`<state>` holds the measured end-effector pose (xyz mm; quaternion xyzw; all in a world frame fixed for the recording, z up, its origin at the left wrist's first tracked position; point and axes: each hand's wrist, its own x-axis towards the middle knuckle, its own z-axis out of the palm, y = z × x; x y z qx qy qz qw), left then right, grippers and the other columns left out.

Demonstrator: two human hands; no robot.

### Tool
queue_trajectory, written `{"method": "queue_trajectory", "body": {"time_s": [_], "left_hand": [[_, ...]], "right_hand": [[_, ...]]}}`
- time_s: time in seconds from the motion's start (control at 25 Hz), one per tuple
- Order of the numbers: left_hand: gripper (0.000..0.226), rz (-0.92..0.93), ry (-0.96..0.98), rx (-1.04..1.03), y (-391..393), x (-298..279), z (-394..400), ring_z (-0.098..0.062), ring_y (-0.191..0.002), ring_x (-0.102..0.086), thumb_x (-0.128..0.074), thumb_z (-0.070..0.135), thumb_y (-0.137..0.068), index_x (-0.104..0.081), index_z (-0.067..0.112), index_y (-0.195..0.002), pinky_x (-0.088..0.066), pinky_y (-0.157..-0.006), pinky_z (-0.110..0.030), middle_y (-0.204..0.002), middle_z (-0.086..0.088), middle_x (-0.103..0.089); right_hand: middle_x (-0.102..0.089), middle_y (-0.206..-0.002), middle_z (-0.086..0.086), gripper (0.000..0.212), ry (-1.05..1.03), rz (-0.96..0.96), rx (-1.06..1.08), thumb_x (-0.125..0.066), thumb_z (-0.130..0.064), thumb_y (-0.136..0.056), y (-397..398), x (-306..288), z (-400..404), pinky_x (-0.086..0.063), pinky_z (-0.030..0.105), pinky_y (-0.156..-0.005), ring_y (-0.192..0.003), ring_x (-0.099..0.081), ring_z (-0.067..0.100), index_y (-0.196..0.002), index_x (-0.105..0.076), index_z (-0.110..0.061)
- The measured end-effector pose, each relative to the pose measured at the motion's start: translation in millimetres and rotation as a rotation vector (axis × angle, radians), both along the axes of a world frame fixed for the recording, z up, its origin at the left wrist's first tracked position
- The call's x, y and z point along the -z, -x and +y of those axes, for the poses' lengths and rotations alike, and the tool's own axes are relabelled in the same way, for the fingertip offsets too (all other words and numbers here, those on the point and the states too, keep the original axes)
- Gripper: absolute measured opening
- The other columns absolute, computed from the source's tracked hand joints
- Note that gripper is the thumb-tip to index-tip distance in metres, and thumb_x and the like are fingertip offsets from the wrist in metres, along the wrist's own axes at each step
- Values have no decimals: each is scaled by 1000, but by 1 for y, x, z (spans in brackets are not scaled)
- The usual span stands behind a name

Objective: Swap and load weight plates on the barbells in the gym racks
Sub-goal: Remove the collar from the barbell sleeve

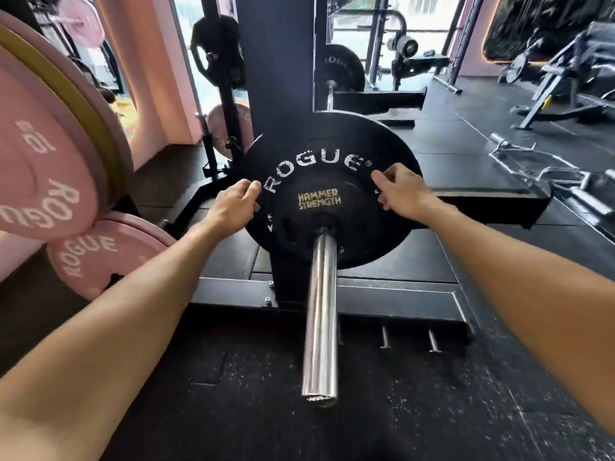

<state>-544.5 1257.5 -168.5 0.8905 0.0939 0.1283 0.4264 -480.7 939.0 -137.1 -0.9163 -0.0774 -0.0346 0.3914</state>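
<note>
On the left, the left hand [234, 206] curls its fingers on the edge of the small Hammer Strength plate [319, 211]; on the right, the right hand [401, 194] grips the opposite edge. The plate sits deep on the chrome sleeve [321, 314], against the Rogue plate [336, 151]. The sleeve runs straight toward the person, so I judge removal means pulling along it, both hands equally near.

Dark speckled rubber floor [432, 410], pink wall [156, 78], bright daylight windows [422, 15] behind black rack upright [279, 61].
</note>
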Motion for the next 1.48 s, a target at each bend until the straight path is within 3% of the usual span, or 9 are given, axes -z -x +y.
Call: {"method": "queue_trajectory", "body": {"time_s": [0.16,0.28,0.48,0.76,0.92,1.04,1.2,1.36,1.48], "left_hand": [[27,-17,15,16,-6,64,-18,-19,-59,-63,-43,29,-101,-64,13,-97,-46,-52,-20,-78,-7,-71],[24,5,92,73,-9,95,-39,-24,-69,-63,-44,23,-102,-64,10,-100,-49,-62,-27,-84,-13,-70],[20,-43,314,167,-19,114,-70,-18,-71,-62,-44,17,-105,-61,12,-97,-50,-64,-27,-87,-10,-65],[25,-112,365,145,-22,108,-80,-24,-79,-58,-47,5,-102,-55,22,-85,-56,-78,-41,-77,-4,-57],[26,-130,274,133,-29,100,-78,-23,-76,-58,-48,6,-99,-58,22,-80,-56,-86,-49,-77,-4,-57],[26,-158,125,160,-31,90,-77,-22,-75,-57,-51,8,-97,-59,23,-77,-56,-86,-52,-74,-1,-57],[22,-172,-7,223,-35,78,-77,-19,-78,-58,-54,11,-97,-65,26,-85,-55,-89,-43,-74,6,-60],[18,-236,106,225,-31,76,-74,-14,-82,-67,-63,7,-93,-72,23,-93,-56,-83,-26,-89,4,-70],[9,-165,303,81,-31,87,-78,-21,-73,-70,-62,19,-96,-68,13,-96,-62,-74,-36,-87,-6,-68]], "right_hand": [[-72,-69,5,32,-75,-12,-42,-48,-42,-99,1,74,13,-51,32,-63,-60,-70,19,-94,-59,-13],[-74,-76,10,32,-137,46,-73,-51,-39,-99,10,110,24,-53,29,-56,-64,-72,18,-87,-63,-13],[-74,-87,16,50,-142,19,-55,-49,-45,-99,19,138,45,-55,49,-87,-88,-70,32,-89,-69,0],[-72,-101,17,51,-194,116,-39,-40,-44,-102,25,143,50,-51,51,-93,-99,-67,33,-102,-68,-1],[-73,-95,6,44,-270,246,-61,-40,-41,-104,25,144,48,-58,39,-75,-88,-71,21,-113,-65,-6],[-73,-99,6,35,-205,199,-62,-44,-37,-103,22,145,44,-57,36,-73,-87,-71,21,-104,-67,-11],[-73,-94,13,20,-213,7,-33,-51,-30,-99,12,137,43,-57,44,-81,-85,-71,29,-85,-63,-23],[-72,-88,14,35,-208,-47,-23,-47,-40,-99,5,124,45,-55,52,-85,-85,-70,32,-89,-66,-13],[-71,-94,12,51,-109,-53,-12,-40,-51,-99,3,116,45,-53,50,-89,-92,-68,33,-100,-67,-9]]}}
